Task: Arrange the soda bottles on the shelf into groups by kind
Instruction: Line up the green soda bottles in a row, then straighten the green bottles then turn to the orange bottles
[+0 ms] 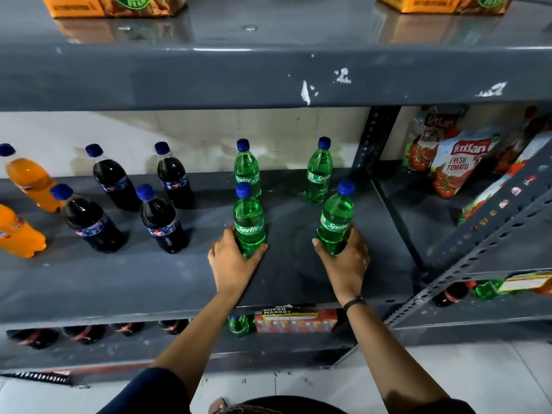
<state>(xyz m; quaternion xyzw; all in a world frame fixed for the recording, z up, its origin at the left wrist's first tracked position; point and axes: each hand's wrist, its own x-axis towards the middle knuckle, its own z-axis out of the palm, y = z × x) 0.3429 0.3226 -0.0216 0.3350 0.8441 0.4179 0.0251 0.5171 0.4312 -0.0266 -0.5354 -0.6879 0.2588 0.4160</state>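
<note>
Both hands on the middle shelf (283,282), centre of frame. My left hand (231,261) is wrapped low around the front-left Sprite bottle (249,222); my right hand (346,261) is wrapped low around the front-right Sprite bottle (336,219). Fingers closed on each base, both bottles upright and apparently standing on the shelf.

Green group: two more Sprite bottles behind, one (247,167) directly behind my left bottle, one (319,171) further back on the right. The gap between the two columns is wide.

My take: slide, don't lift. A low grip keeps the tall bottles from tipping. Bring both fronts inward and square them with the back pair.

Contents: all four green ones look full, blue caps on. Four dark cola bottles (162,222) are grouped left of centre and look full. Two orange soda bottles (28,180) sit at the left edge, the nearer one partly cut off by the frame. Kinds look separated already; only spacing left, I'd say.
</note>
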